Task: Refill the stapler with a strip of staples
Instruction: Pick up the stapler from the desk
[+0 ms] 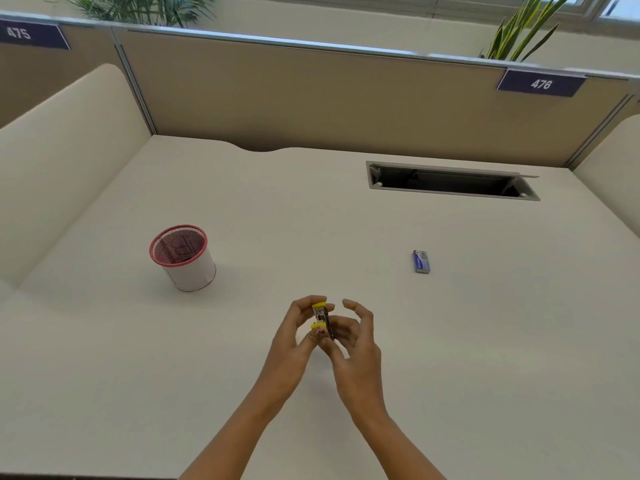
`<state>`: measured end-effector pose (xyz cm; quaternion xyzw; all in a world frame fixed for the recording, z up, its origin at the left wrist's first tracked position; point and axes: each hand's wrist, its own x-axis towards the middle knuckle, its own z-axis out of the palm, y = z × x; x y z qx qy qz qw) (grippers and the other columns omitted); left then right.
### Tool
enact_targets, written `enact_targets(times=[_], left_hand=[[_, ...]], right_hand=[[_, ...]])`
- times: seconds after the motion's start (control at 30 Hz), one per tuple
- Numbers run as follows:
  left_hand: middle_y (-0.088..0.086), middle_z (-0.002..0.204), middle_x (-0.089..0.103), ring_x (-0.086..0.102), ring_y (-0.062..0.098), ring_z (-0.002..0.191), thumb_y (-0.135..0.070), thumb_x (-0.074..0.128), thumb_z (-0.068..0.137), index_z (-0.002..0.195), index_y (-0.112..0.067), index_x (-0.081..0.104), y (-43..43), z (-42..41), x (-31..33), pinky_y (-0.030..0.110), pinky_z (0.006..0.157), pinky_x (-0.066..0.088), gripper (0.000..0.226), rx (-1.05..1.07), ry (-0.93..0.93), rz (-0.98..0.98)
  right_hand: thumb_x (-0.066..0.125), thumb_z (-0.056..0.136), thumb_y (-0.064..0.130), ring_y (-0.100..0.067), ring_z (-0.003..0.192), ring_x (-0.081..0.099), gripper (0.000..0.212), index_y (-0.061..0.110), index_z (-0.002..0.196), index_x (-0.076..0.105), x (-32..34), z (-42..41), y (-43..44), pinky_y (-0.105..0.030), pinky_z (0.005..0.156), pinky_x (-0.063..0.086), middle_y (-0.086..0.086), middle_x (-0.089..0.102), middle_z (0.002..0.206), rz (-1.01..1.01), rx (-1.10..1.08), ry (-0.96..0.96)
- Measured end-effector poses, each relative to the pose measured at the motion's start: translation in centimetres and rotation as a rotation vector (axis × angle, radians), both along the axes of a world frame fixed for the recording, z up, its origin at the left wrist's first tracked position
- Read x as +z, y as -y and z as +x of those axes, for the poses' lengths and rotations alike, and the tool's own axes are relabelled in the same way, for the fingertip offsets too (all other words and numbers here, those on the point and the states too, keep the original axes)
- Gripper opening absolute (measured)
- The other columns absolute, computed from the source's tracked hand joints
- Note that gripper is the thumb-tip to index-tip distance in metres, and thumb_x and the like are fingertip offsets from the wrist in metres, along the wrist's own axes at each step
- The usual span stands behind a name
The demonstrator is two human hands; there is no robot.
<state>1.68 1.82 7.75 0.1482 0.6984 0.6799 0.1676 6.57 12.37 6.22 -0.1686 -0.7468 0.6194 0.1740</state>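
A small yellow stapler (320, 315) is held above the desk's front middle, hinged apart so its metal channel shows between the two yellow ends. My left hand (298, 341) grips it from the left, fingers on its top and thumb underneath. My right hand (353, 341) meets it from the right, thumb and a finger pinching a dark thin piece at the stapler's lower right edge; whether that piece is a staple strip or part of the stapler is unclear. The other right fingers are spread. A small blue staple box (421, 261) lies on the desk to the right.
A red-rimmed mesh pen cup (183, 258) stands at the left. An open cable hatch (450, 181) is cut into the cream desk (311, 220) at the back right. Tan partition panels (311, 98) wall in the back and sides.
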Motion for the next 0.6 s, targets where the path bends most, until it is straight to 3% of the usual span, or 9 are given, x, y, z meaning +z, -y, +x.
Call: enact_targets(times=[0.07, 0.23, 0.4, 0.53, 0.6], left_hand=[[-0.020, 0.115, 0.066, 0.052, -0.001, 0.120, -0.010, 0.056, 0.093, 0.117, -0.034, 0.054, -0.2, 0.1, 0.3, 0.007, 0.090, 0.041, 0.034, 0.027, -0.063, -0.051], [-0.016, 0.113, 0.066, 0.053, 0.003, 0.117, -0.007, 0.057, 0.091, 0.113, -0.040, 0.055, -1.0, 0.5, 0.5, 0.020, 0.093, 0.041, 0.040, 0.094, -0.158, -0.150], [-0.011, 0.124, 0.057, 0.041, -0.011, 0.120, -0.015, 0.051, 0.096, 0.123, -0.041, 0.049, -1.8, 0.7, 0.7, -0.002, 0.086, 0.035, 0.038, 0.099, -0.124, -0.149], [-0.011, 0.118, 0.061, 0.045, -0.003, 0.120, -0.007, 0.052, 0.092, 0.114, -0.044, 0.055, -2.0, 0.5, 0.9, 0.013, 0.094, 0.038, 0.043, 0.146, -0.151, -0.170], [-0.016, 0.115, 0.063, 0.046, 0.001, 0.122, -0.006, 0.052, 0.092, 0.113, -0.044, 0.055, -2.0, 0.6, 0.9, 0.011, 0.094, 0.037, 0.043, 0.143, -0.145, -0.150]], right_hand=[[0.071, 0.087, 0.018, -0.001, 0.100, 0.067, 0.052, 0.038, 0.125, 0.042, -0.1, 0.1, 0.0, -0.012, 0.088, 0.050, 0.018, 0.072, 0.096, 0.000, 0.011, 0.025], [0.070, 0.087, 0.009, -0.001, 0.096, 0.068, 0.055, 0.036, 0.125, 0.042, -0.2, 0.5, -0.1, -0.012, 0.084, 0.051, 0.015, 0.073, 0.095, 0.005, -0.019, 0.033], [0.070, 0.087, 0.008, -0.002, 0.095, 0.069, 0.054, 0.035, 0.124, 0.043, 0.2, 0.3, -0.6, -0.018, 0.085, 0.055, 0.014, 0.073, 0.094, 0.003, -0.029, 0.016], [0.072, 0.085, 0.009, -0.007, 0.094, 0.070, 0.054, 0.030, 0.127, 0.043, 0.2, 0.3, -0.7, -0.027, 0.086, 0.056, 0.015, 0.073, 0.093, 0.006, -0.031, 0.001], [0.072, 0.086, 0.010, -0.007, 0.094, 0.070, 0.054, 0.030, 0.127, 0.043, 0.2, 0.3, -0.8, -0.026, 0.086, 0.056, 0.017, 0.073, 0.094, 0.025, -0.032, -0.006]])
